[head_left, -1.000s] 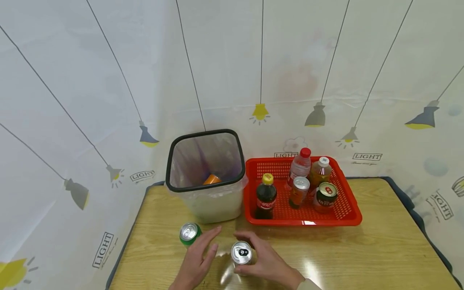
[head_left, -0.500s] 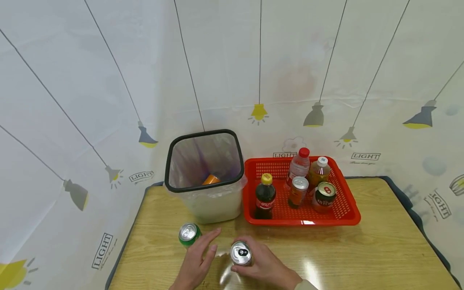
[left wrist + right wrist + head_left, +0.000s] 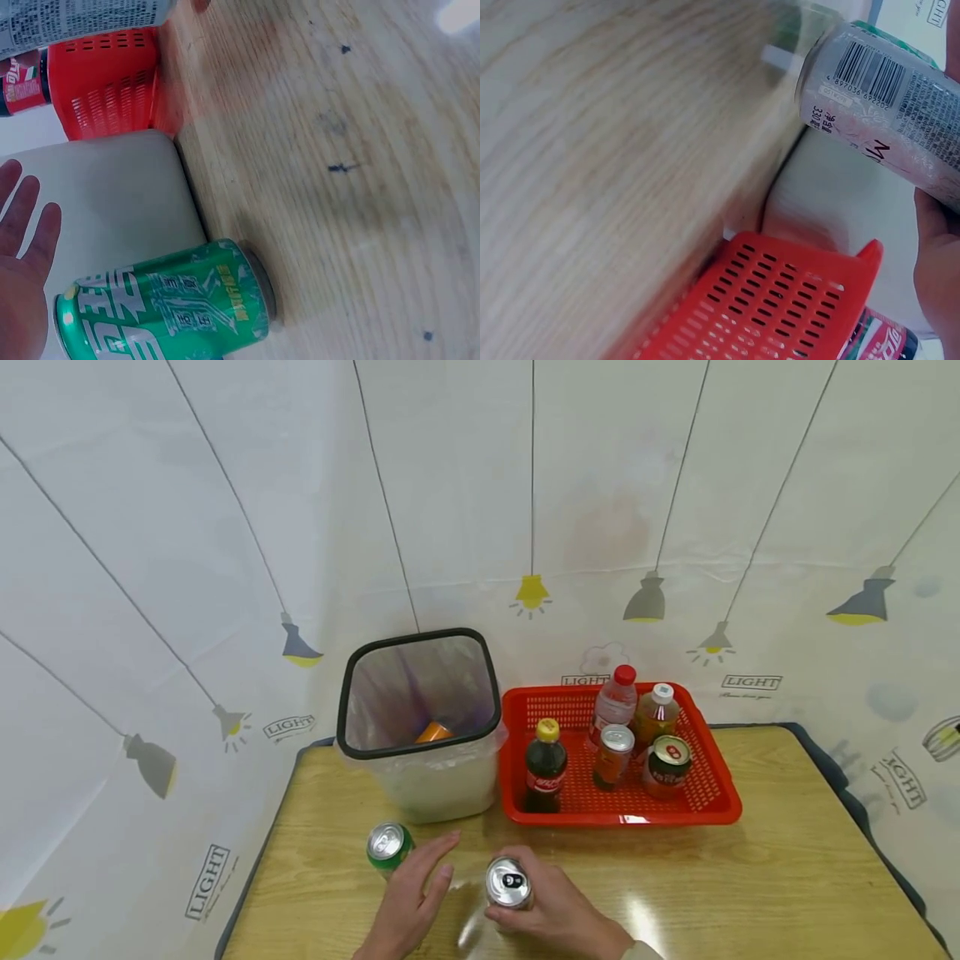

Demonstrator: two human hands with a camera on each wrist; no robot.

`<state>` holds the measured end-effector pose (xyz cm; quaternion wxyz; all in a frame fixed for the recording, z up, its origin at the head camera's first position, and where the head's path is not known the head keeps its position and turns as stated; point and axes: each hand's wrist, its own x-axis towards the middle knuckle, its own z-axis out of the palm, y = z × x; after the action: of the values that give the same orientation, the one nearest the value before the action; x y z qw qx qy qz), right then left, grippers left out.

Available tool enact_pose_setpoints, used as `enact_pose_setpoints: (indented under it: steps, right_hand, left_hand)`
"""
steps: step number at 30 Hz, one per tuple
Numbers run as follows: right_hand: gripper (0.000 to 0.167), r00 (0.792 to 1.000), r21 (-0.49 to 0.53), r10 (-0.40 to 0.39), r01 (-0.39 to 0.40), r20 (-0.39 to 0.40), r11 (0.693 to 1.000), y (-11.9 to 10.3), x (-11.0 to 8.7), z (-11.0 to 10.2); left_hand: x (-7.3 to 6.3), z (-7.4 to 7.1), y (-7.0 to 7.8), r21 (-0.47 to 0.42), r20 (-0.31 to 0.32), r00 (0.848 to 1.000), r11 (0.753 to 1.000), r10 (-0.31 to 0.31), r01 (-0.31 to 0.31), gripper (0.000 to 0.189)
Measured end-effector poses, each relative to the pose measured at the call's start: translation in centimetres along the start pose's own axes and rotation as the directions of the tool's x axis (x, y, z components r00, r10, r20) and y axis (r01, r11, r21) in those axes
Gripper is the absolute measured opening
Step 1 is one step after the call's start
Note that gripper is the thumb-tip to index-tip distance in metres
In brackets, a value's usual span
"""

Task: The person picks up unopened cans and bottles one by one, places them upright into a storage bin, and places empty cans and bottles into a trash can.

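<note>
My right hand grips a silver-grey drink can, fingers and thumb curled round its side. In the right wrist view this can shows a barcode and pinkish print, and its base seems just off the table. To its left, my left hand holds nothing, its fingers extended. Beside that hand a green drink can stands upright on the table; the left wrist view shows the printed side of the green can near the fingers. Whether the left hand touches it, I cannot tell.
Behind the hands stands a bin with a black rim and clear liner; an orange item lies inside. Right of it, a red basket holds a cola bottle, two other bottles and two cans. A printed sheet hangs behind the wooden table.
The fingers of my right hand have closed round the grey can, which has shifted slightly right in the head view. My left hand stays almost still.
</note>
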<state>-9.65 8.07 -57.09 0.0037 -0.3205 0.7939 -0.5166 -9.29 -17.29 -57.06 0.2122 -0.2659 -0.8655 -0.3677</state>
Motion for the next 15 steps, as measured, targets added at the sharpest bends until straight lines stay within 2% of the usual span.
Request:
enact_pose_setpoints:
  steps: [4, 6, 11, 15]
  right_hand:
    - [0.058, 0.997, -0.02, -0.074, 0.073, -0.037, 0.997, -0.2, -0.2, -0.7]
    - [0.058, 0.994, -0.028, -0.094, 0.092, -0.061, 0.995, -0.3, -0.3, -1.1]
    - [0.058, 0.99, -0.047, -0.089, 0.085, -0.111, 0.995, -0.5, -0.8, -2.5]
    - [0.057, 0.987, -0.063, -0.073, 0.064, -0.145, 0.996, -0.7, -1.4, -3.7]
  left_hand:
    - [0.5, 0.3, 0.1, 0.0, -0.001, 1.0, 1.0, 0.019, -0.019, 0.041]
    - [0.6, 0.4, 0.2, 0.004, 0.009, 1.0, 1.0, 0.01, -0.01, 0.04]
    - [1.1, 0.9, 0.5, 0.012, 0.05, 0.999, 1.0, -0.011, 0.01, 0.041]
    - [1.6, 1.5, 0.7, 0.006, 0.086, 0.996, 1.0, 0.007, -0.008, 0.041]
